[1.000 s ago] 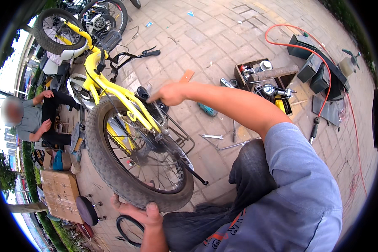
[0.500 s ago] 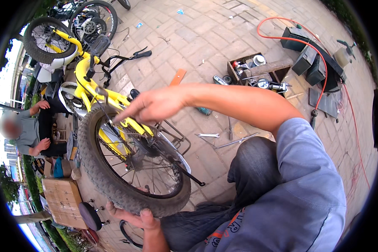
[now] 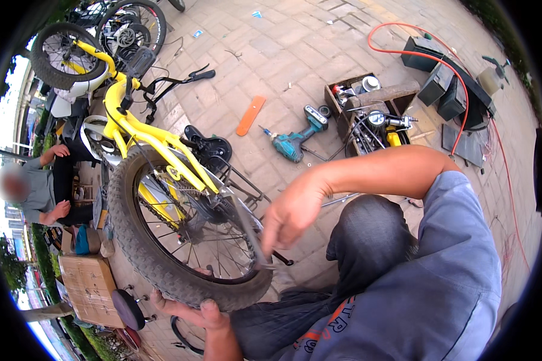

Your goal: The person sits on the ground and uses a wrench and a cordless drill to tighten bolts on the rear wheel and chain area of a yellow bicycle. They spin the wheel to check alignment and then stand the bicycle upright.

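A yellow bicycle point(image 3: 140, 127) lies with its rear wheel toward me, and the black knobbly tyre point(image 3: 132, 231) sits on the spoked rim point(image 3: 235, 280). My left hand point(image 3: 196, 311) grips the tyre at its near edge, thumb outside and fingertips reaching over toward the spokes. My right hand point(image 3: 292, 216) is closed round a long, thin grey metal bar point(image 3: 245, 221), blurred by motion. The bar's lower end is by the right side of the tyre, near the rim; whether it touches is unclear. Chain and rear hub are beside the spokes.
A teal cordless drill point(image 3: 292, 144) and an orange strip point(image 3: 251, 115) lie on the paving. Beyond stands an open toolbox point(image 3: 367, 111); dark batteries point(image 3: 435, 84) and a red hose point(image 3: 464, 120) are at right. A seated person point(image 3: 45, 186) and cardboard box point(image 3: 89, 289) are at left.
My right hand has swung with the metal bar from the wheel's far left side to its right side, nearer me. The drill has come into view. My left hand stays on the tyre.
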A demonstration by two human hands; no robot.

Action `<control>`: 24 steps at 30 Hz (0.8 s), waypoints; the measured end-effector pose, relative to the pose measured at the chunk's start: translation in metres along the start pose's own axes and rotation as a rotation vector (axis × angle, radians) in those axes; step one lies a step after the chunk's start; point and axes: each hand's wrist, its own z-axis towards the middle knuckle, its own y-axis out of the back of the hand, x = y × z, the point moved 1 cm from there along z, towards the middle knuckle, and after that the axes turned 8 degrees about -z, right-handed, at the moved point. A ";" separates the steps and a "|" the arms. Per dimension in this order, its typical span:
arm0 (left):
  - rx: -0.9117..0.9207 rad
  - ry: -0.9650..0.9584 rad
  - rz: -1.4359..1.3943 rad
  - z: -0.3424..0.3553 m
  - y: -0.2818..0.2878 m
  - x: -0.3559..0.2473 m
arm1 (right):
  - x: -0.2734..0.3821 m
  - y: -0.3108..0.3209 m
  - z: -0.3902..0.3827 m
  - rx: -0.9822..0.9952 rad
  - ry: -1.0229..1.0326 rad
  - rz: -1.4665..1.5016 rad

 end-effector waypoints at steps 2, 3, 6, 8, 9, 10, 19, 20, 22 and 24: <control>0.010 0.004 0.004 0.002 0.000 0.000 | 0.040 0.049 0.006 -0.302 0.065 -0.003; 0.011 0.017 0.006 0.002 -0.001 -0.002 | 0.046 0.076 0.012 -0.470 -0.050 -0.038; 0.021 0.047 0.020 0.002 -0.002 -0.004 | 0.014 0.146 0.021 -0.892 0.016 -0.510; 0.027 0.051 0.025 0.001 0.000 -0.002 | -0.061 0.173 0.027 -0.849 -0.248 -0.578; 0.033 0.045 0.018 0.001 0.001 0.000 | -0.104 0.167 0.023 -0.822 -0.280 -0.668; 0.046 0.039 0.003 0.002 -0.001 0.001 | -0.160 0.155 0.015 -0.746 -0.282 -0.717; -0.015 0.040 -0.016 0.000 0.001 -0.001 | 0.001 -0.003 -0.005 0.028 -0.039 0.095; -0.031 0.029 -0.028 0.001 0.000 -0.002 | 0.027 0.024 -0.001 -0.024 -0.014 -0.013; -0.010 0.038 -0.015 0.003 0.002 -0.002 | 0.048 0.074 0.008 -0.270 0.019 0.019; -0.009 0.065 0.002 0.002 -0.001 -0.005 | 0.053 0.108 0.011 -0.729 -0.024 0.121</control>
